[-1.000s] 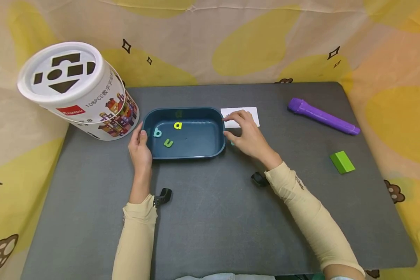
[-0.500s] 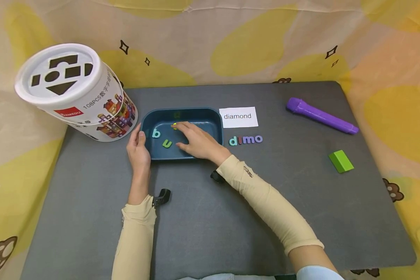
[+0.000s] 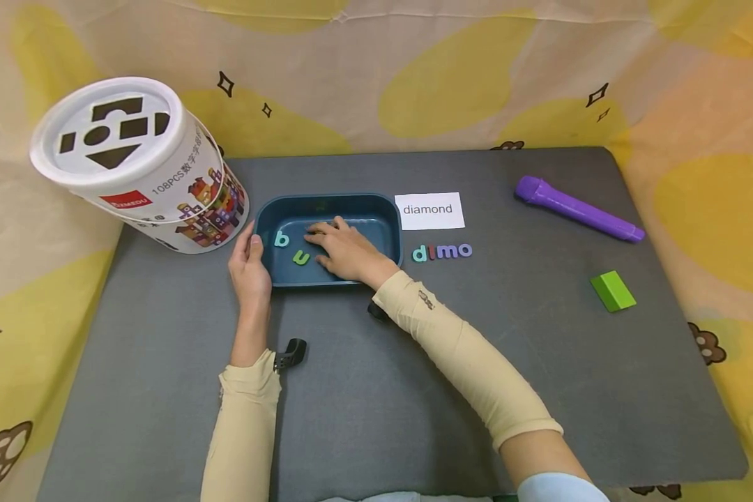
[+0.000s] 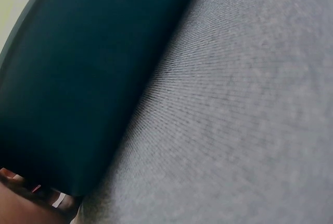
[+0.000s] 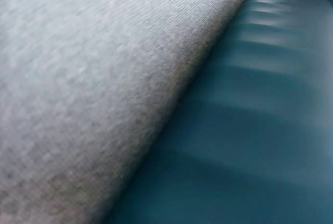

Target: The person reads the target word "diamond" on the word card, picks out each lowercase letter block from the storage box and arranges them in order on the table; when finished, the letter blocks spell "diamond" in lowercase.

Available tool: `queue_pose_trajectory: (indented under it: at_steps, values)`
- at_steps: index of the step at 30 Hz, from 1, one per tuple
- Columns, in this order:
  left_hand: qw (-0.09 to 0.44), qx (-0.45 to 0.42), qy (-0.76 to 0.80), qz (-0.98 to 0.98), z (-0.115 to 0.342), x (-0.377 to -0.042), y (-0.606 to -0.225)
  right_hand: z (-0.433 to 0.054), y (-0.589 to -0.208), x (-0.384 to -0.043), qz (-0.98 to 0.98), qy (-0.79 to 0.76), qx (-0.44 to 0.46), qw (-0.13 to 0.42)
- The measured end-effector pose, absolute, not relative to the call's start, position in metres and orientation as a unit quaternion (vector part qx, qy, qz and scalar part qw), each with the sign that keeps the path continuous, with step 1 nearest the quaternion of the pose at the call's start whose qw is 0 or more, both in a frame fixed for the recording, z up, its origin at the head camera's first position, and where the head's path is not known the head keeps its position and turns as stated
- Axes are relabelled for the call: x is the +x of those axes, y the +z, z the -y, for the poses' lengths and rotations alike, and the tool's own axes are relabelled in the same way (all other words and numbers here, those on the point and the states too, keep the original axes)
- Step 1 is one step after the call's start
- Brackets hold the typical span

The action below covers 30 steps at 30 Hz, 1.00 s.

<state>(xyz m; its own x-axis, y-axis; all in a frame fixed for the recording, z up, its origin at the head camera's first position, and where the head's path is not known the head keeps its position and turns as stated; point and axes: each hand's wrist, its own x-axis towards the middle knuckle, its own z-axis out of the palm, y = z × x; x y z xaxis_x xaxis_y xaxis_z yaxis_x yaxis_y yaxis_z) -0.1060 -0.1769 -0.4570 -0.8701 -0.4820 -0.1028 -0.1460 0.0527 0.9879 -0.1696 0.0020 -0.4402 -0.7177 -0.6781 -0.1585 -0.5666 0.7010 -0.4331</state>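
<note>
A dark blue tray (image 3: 329, 282) lies on the grey table in the head view. My left hand (image 3: 251, 275) grips its left end, thumb at the rim. Inside the tray are a light blue letter b (image 3: 281, 239) and a green letter u (image 3: 300, 258). Reaching in over the right side, my right hand (image 3: 351, 252) has its fingers spread low over the tray floor, thumb apart from them. The yellow letter a is hidden beneath that hand. Both the left wrist and right wrist views mostly show the tray's outer wall (image 4: 93, 78) beside the tabletop.
Right of the tray, letters spelling "dimo" (image 3: 448, 251) lie below a white card (image 3: 429, 210) printed "diamond". A white bucket (image 3: 157, 174) with a shape-slotted lid stands back left. A purple toy microphone (image 3: 579, 209) and a green block (image 3: 613, 291) lie at the right.
My right hand has moved left from beside the card into the tray, uncovering the card and the letter row and covering the yellow a. The left hand has stayed at the tray's left end.
</note>
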Motion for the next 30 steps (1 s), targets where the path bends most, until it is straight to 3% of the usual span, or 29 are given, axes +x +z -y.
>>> queue_pose_trajectory:
  at_steps: [9,25,30]
  values:
    - [0.136,0.219,-0.649,0.716,0.177,-0.106,-0.458,-0.006,-0.439,-0.171,-0.927,-0.190,-0.309,0.097]
    - [0.126,0.234,-0.639,0.722,0.176,-0.107,-0.456,-0.030,-0.425,-0.166,-0.918,-0.236,-0.290,0.131]
    - [0.123,0.236,-0.638,0.722,0.176,-0.107,-0.456,-0.055,-0.416,-0.165,-0.898,-0.318,-0.293,0.086]
